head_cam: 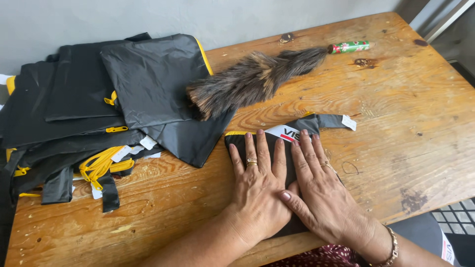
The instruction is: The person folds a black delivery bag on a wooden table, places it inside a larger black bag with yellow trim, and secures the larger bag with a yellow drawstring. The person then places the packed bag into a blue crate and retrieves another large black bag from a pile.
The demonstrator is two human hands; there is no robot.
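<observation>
Left hand [257, 185] and right hand [319, 190] press a folded black bag [241, 143] on the table [405, 109]. Fingers lie flat, spread, gripping nothing. A feather duster [252, 79] rests nearby.

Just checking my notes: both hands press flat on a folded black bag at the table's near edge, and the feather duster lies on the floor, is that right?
Not quite: in the head view, the feather duster lies on the wooden table, partly over the pile of black bags. Left hand and right hand do press the folded black bag.
</observation>
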